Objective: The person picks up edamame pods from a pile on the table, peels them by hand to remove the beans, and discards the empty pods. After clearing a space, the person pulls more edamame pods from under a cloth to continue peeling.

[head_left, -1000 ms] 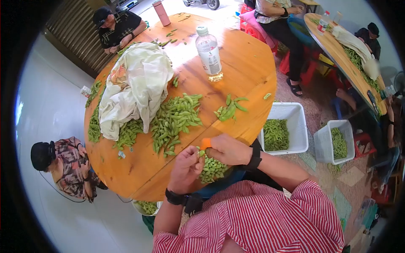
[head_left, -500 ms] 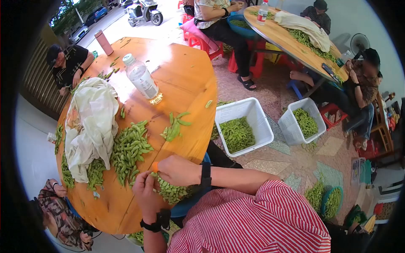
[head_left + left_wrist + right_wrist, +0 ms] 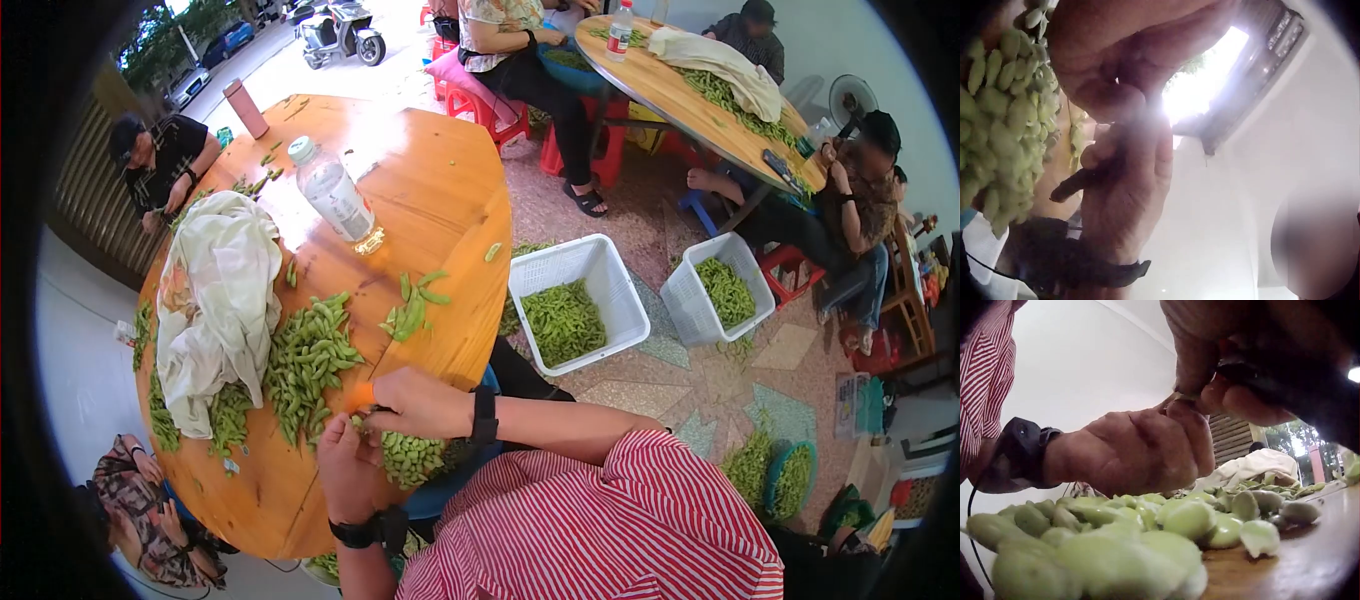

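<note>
Close together over the near table edge, my left hand (image 3: 350,470) and right hand (image 3: 430,405) meet at the fingertips. Between them they pinch a small green bean pod (image 3: 358,423), mostly hidden by the fingers. An orange piece (image 3: 361,396) shows at the right fingertips. Just below the hands lies a heap of shelled green beans (image 3: 412,458), seen large in the right wrist view on the wooden tabletop. A pile of unshelled pods (image 3: 310,365) sits beyond the left hand, and a few loose pods (image 3: 412,305) lie farther right.
On the round table (image 3: 450,190) stand a plastic bottle (image 3: 335,195) and a pink tumbler (image 3: 245,108), near a crumpled white cloth (image 3: 215,290). White baskets (image 3: 625,330) of pods stand on the floor to the right. A blue basin (image 3: 440,490) is under the table edge. Other people sit around.
The head view has swung to the right, so the table appears farther left. Both hands stay together above the bean heap, with small finger movements.
</note>
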{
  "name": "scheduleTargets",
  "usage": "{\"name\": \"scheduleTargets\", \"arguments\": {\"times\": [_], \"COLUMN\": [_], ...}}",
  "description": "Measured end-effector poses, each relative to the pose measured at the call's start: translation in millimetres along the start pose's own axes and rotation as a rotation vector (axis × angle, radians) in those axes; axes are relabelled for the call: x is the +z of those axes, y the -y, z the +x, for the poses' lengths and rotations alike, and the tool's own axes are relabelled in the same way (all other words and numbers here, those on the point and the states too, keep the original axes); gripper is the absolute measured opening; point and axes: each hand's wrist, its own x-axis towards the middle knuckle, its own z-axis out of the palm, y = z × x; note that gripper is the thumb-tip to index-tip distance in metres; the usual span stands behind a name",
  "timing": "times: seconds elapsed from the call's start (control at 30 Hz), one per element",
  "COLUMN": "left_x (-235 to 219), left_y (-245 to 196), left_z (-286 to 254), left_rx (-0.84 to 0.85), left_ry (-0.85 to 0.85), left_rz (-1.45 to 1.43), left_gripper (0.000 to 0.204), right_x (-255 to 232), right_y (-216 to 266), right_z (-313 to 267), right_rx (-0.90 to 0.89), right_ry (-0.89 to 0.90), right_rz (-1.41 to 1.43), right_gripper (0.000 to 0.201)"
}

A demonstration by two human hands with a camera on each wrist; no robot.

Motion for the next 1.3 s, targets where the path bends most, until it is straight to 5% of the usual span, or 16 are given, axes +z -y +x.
{"name": "scheduleTargets", "arguments": {"times": [0.1, 0.27, 0.4, 0.6, 0.67, 0.7, 0.83, 0.97, 1.03, 1.3], "left_x": [-12, 4, -4, 12, 6, 1, -6, -28, -43, -59], "left_y": [1, 1, 2, -3, -3, 6, 3, 0, -7, -20], "left_z": [7, 2, -1, -4, -4, 0, -8, 10, 25, 35], "left_rx": [-0.067, 0.019, 0.182, 0.027, 0.009, 0.308, 0.489, 0.606, 0.756, 0.688], "left_ry": [0.208, -0.039, -0.051, -0.085, -0.047, -0.026, 0.169, 0.082, -0.153, -0.185], "left_rz": [-0.06, 0.153, 0.431, 0.241, 0.4, 0.646, 0.966, 1.046, 1.195, 1.538], "left_gripper": [0.011, 0.013, 0.015, 0.015, 0.014, 0.016, 0.013, 0.013, 0.013, 0.016], "right_x": [-3, 1, 2, -7, -12, -17, -49, -60, -59, -33], "right_y": [7, 0, -2, -5, -14, -19, -32, -30, -23, -16], "right_z": [0, -1, 0, 2, 6, 9, 25, 29, 27, 0], "right_rx": [-0.062, -0.135, -0.127, -0.098, -0.07, -0.022, 0.084, 0.15, 0.136, 0.082], "right_ry": [-0.006, -0.024, 0.043, 0.086, 0.067, 0.034, -0.026, -0.135, -0.208, 0.039], "right_rz": [0.045, -0.144, -0.26, -0.215, -0.241, -0.277, -0.406, -0.49, -0.471, -0.373], "right_gripper": [0.024, 0.023, 0.013, 0.014, 0.014, 0.015, 0.016, 0.018, 0.018, 0.013]}}
